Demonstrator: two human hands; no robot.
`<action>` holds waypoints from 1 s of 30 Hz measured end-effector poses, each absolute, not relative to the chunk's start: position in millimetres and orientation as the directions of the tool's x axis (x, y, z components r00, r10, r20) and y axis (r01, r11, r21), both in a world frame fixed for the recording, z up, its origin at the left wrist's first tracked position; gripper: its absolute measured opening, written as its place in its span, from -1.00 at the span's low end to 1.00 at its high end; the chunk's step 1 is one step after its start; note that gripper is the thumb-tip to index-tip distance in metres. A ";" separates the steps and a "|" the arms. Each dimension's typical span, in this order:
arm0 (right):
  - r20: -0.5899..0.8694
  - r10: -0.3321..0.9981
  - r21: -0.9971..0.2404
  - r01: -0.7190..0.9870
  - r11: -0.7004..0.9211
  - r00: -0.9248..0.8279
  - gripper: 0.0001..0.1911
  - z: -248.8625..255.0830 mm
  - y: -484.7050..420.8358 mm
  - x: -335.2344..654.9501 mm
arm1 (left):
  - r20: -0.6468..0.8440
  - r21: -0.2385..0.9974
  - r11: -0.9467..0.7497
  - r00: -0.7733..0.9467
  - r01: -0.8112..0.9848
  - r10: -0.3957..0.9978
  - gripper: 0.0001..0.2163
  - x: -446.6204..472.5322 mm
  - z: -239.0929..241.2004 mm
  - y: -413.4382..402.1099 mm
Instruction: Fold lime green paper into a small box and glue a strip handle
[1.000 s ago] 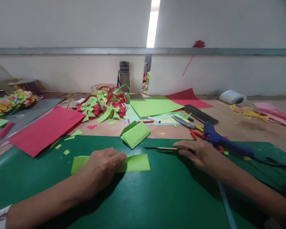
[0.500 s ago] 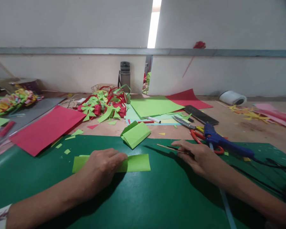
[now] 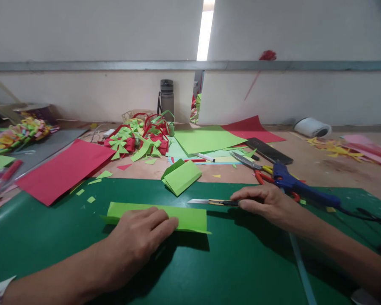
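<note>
Nearest the tabletop's front edge, on the green cutting mat [image 3: 241, 262], the left hand [image 3: 139, 237] lies flat with its fingers spread, pressing down a folded strip of light green paper [image 3: 190, 218]. The strip runs left to right along the mat. Just beyond its right end, the right hand [image 3: 263, 203] is closed around the handle of a craft knife [image 3: 209, 202]. The bare blade points left, close to the strip's far corner but not touching it.

This looks like lining up the blade: the paper is pinned and the knife is not yet on it. A clean stroke would need steady pressure and the left fingertips kept out of the blade's line.

Further back lie a folded green sheet [image 3: 181, 177], a blue glue gun [image 3: 300, 188] and scissors [image 3: 250, 163] toward the right, and a red sheet [image 3: 63, 169] toward the left edge. A bottle [image 3: 167, 95] stands at the far edge.
</note>
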State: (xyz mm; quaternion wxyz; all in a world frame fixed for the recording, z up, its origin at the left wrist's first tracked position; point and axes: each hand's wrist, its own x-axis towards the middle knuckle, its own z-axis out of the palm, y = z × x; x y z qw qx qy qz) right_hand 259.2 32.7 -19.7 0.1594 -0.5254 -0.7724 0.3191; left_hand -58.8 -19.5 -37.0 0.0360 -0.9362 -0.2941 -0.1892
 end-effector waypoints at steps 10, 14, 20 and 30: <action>-0.047 0.891 -0.628 0.707 0.324 -0.451 -0.69 -7.6 33.7 264.2 | 0.324 0.101 -0.734 0.675 0.672 0.663 -0.81 -60.2 -45.0 -10.6; -0.116 0.841 -0.629 0.694 0.350 -0.529 -0.74 -13.5 33.7 262.3 | 0.285 0.276 -0.628 0.562 0.728 0.777 -0.83 -56.4 -40.9 -5.5; -0.175 0.812 -0.611 0.708 0.354 -0.556 -0.70 -13.5 36.7 257.2 | 0.186 0.393 -0.511 0.478 0.764 0.858 -0.73 -48.5 -27.9 -0.5; 0.013 0.712 -0.483 0.619 0.619 -0.702 -0.73 -27.5 45.3 268.5 | 0.111 0.157 -0.546 0.534 0.823 0.838 -0.70 -45.6 -35.7 2.6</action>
